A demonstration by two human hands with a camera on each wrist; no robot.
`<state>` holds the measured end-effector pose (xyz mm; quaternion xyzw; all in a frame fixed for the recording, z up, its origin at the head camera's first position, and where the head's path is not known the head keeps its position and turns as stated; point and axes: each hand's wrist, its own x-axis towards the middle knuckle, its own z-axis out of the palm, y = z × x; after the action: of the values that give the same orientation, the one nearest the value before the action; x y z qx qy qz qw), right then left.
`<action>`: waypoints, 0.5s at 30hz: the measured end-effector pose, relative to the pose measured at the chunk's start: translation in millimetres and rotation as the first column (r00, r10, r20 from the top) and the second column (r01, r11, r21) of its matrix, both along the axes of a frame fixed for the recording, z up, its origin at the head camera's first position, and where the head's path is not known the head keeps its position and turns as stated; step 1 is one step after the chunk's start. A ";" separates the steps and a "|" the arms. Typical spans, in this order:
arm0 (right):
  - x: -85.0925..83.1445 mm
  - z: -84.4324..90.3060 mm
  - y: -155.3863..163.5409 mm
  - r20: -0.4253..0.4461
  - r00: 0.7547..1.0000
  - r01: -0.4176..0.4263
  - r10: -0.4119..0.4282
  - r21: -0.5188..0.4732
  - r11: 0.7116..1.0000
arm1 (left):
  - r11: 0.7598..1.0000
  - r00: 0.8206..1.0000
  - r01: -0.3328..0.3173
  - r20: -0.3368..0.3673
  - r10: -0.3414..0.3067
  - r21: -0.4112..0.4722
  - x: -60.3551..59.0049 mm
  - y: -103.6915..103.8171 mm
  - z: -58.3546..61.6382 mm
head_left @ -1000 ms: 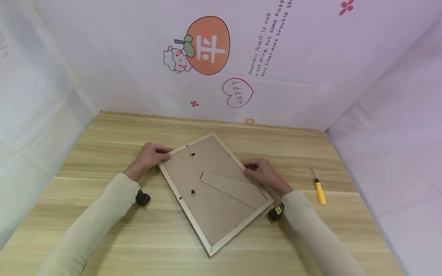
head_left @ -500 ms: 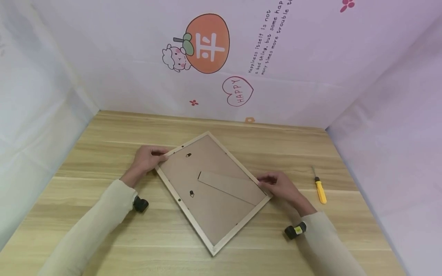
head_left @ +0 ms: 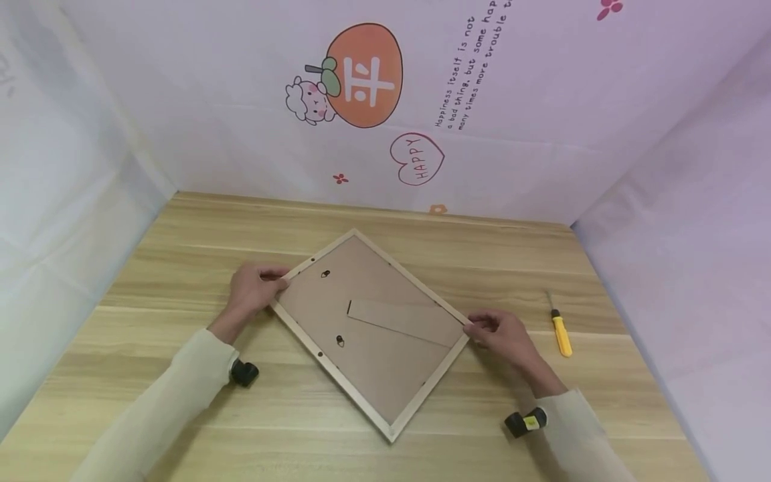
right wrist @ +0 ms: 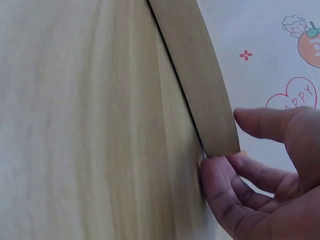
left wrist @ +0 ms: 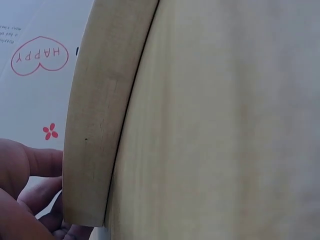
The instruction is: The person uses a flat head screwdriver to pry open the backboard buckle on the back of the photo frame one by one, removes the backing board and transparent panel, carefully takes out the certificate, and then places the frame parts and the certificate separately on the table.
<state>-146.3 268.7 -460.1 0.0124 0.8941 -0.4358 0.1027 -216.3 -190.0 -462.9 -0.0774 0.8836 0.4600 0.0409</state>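
Note:
A light wooden picture frame (head_left: 385, 375) lies back side up on the table, set diagonally. Its brown backing carries a flat easel leg (head_left: 400, 320) and two small dark hanging rings, one of them a ring (head_left: 340, 341) nearer the person. My left hand (head_left: 253, 293) pinches the left corner, thumb on top of the rim. At the opposite corner my right hand (head_left: 504, 340) grips the rim between thumb and fingers. Both wrist views show the frame's wooden side edge (left wrist: 100, 115) close over the tabletop, with the right fingers (right wrist: 220, 185) curled under the corner.
A yellow-handled screwdriver (head_left: 562, 336) lies on the wooden table (head_left: 199, 227) to the right of my right hand. White printed sheeting (head_left: 241, 147) stands behind the table and on both sides.
My right hand has slid along the rim toward me to the right corner. The picture frame has turned a little counterclockwise, and my left hand has come slightly nearer with its corner.

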 end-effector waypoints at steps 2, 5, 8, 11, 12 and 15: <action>0.0 -1.9 -0.4 -0.012 1.000 0.023 -0.023 -0.006 1.000 | 1.000 1.000 -0.011 0.005 0.011 -0.006 3.9 -0.4 0.0; 0.0 -4.6 -2.7 -0.033 0.998 0.055 -0.055 -0.010 0.998 | 1.000 1.000 -0.021 0.008 0.022 -0.012 9.7 -0.3 -0.1; 1.4 -5.7 -7.1 -0.031 0.995 0.099 -0.099 -0.016 0.995 | 0.999 1.000 -0.029 0.000 0.029 -0.024 14.5 0.3 -0.2; 4.1 -5.3 -13.3 -0.019 0.989 0.146 -0.146 -0.018 0.989 | 0.998 0.999 -0.039 -0.016 0.038 -0.041 19.1 1.4 0.9; 5.1 -5.3 -15.4 -0.023 0.987 0.159 -0.159 -0.018 0.987 | 0.998 0.999 -0.040 -0.022 0.039 -0.045 20.5 1.6 1.3; 7.8 -5.9 -21.4 -0.038 0.981 0.190 -0.191 -0.026 0.981 | 0.998 0.999 -0.042 -0.029 0.040 -0.056 24.3 2.3 2.4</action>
<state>-138.5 247.3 -466.1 0.0882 0.8857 -0.4539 0.0426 -192.0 -187.7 -460.4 -0.0902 0.8949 0.4367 0.0168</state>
